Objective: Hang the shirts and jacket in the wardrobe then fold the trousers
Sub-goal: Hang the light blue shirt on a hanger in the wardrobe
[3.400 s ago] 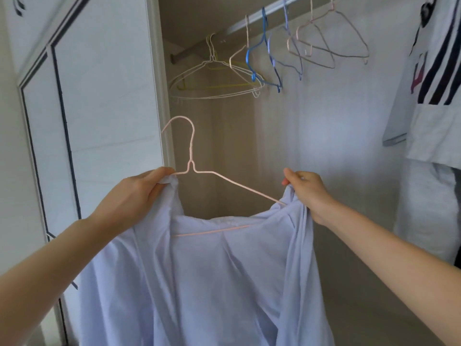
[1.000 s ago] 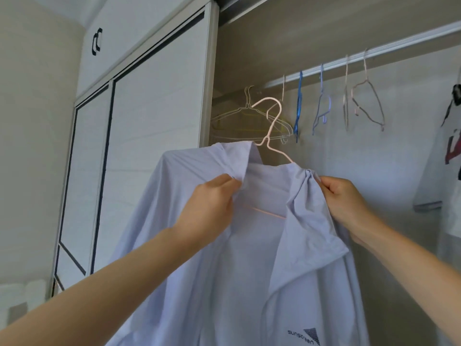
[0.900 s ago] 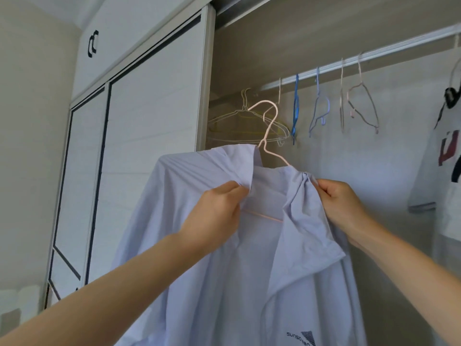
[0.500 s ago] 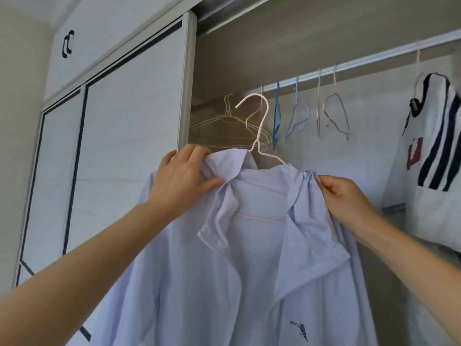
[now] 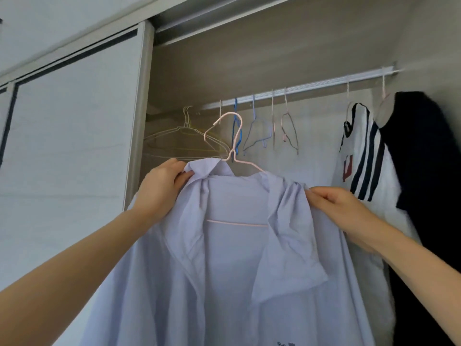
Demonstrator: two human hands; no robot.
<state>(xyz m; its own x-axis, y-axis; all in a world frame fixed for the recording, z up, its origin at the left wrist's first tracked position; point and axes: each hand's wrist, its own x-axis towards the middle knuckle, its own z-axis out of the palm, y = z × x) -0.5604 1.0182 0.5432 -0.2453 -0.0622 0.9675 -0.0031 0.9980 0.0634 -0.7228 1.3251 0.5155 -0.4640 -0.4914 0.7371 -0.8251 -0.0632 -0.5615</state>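
Note:
A pale blue shirt (image 5: 234,265) hangs on a pink wire hanger (image 5: 230,136), held up in front of the open wardrobe. The hanger's hook is below the rail (image 5: 299,89) and not on it. My left hand (image 5: 162,188) grips the shirt's left shoulder at the collar. My right hand (image 5: 336,206) pinches the right shoulder seam. The shirt front falls open, showing the hanger's bottom bar.
Several empty wire hangers (image 5: 259,131) hang on the rail's left half. A white shirt with dark stripes (image 5: 364,161) and a black garment (image 5: 424,156) hang at the right. The white sliding door (image 5: 72,146) stands at the left.
The view has swung right and up, bringing the black garment into sight. My left hand has settled onto the collar's left corner; the shirt now sits spread wider across the hanger.

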